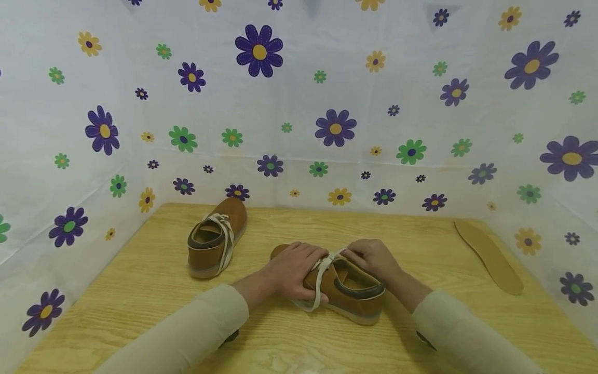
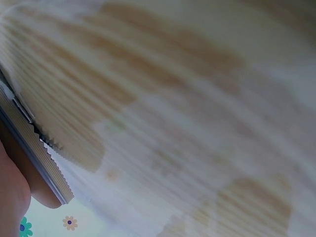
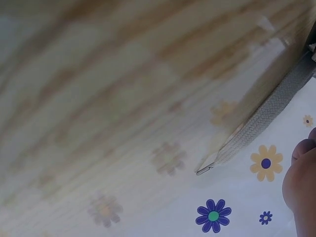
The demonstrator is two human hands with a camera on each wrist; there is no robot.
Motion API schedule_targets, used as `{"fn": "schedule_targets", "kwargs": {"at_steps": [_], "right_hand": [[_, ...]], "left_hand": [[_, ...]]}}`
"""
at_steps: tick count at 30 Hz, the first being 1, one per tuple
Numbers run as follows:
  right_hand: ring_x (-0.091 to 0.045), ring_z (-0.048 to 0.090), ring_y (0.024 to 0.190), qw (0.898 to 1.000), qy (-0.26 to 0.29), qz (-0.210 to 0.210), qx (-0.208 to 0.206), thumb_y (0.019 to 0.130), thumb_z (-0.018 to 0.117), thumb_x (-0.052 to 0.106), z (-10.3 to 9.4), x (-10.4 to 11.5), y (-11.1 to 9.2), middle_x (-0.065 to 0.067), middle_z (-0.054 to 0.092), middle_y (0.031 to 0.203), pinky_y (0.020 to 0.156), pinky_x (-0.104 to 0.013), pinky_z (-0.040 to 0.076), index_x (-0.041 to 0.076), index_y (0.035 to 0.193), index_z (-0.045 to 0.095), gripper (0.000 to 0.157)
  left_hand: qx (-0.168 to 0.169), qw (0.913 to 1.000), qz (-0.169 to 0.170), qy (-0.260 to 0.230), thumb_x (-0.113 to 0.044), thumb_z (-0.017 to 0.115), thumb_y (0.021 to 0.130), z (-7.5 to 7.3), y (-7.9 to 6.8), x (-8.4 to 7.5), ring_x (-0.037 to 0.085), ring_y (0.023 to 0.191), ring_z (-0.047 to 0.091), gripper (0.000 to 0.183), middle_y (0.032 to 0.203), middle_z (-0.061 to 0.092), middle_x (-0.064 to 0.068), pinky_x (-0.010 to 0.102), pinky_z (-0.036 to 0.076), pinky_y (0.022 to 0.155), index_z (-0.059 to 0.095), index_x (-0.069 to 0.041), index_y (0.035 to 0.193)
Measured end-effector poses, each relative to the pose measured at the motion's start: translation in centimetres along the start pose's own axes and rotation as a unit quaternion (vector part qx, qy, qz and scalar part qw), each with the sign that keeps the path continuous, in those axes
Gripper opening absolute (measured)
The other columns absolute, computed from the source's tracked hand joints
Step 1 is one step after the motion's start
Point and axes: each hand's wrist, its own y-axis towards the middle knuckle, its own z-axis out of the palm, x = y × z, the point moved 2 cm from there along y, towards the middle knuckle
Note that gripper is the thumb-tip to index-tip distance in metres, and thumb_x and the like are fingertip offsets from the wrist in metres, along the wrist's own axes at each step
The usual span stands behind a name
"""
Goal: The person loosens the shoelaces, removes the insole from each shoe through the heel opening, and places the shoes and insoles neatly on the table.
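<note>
A brown low shoe [image 1: 350, 304] with a dark padded collar lies on the table, its toe pointing away to the left. My left hand [image 1: 295, 267] grips its front part, fingers over the top and thumb along the near side. At the tongue, my right hand [image 1: 374, 257] pinches the off-white shoelace [image 1: 319, 280] between thumb and fingers. Part of that lace hangs in a loop down the near side. The ridged sole edge [image 2: 47, 158] shows beside the hand in the left wrist view.
The other brown shoe [image 1: 198, 259] stands at the back left, its pale lace draped over the side. A tan insole [image 1: 490, 259] lies on the right of the wooden table [image 1: 289, 343]. Flower-printed white sheeting [image 1: 299, 98] encloses the back and sides.
</note>
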Motion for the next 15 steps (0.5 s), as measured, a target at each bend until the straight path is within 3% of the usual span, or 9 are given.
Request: {"fn": "schedule_targets", "kwargs": {"at_steps": [9, 15], "right_hand": [[-0.014, 0.068, 0.068, 0.999, -0.013, 0.018, 0.028, 0.090, 0.071, 0.008, -0.02, 0.12, 0.18, -0.004, 0.075, 0.078, 0.063, -0.026, 0.055, 0.007, 0.084, 0.076, 0.008], [-0.005, 0.057, 0.060, 0.997, -0.015, 0.048, 0.053, 0.093, 0.068, 0.011, -0.16, 0.19, 0.32, -0.002, 0.072, 0.072, 0.057, -0.022, 0.047, 0.007, 0.079, 0.075, 0.016]], "left_hand": [[0.006, 0.9999, -0.008, 0.002, -0.082, 0.053, 0.081, 0.04, -0.03, 0.10, 0.017, 0.134, 0.048, 0.094, 0.145, 0.051, -0.002, 0.044, 0.035, 0.115, 0.039, -0.019, 0.150], [0.012, 0.9998, -0.013, 0.000, -0.081, 0.054, 0.081, -0.02, -0.07, 0.09, 0.018, 0.135, 0.047, 0.095, 0.146, 0.051, -0.001, 0.044, 0.034, 0.115, 0.038, -0.018, 0.150]]}}
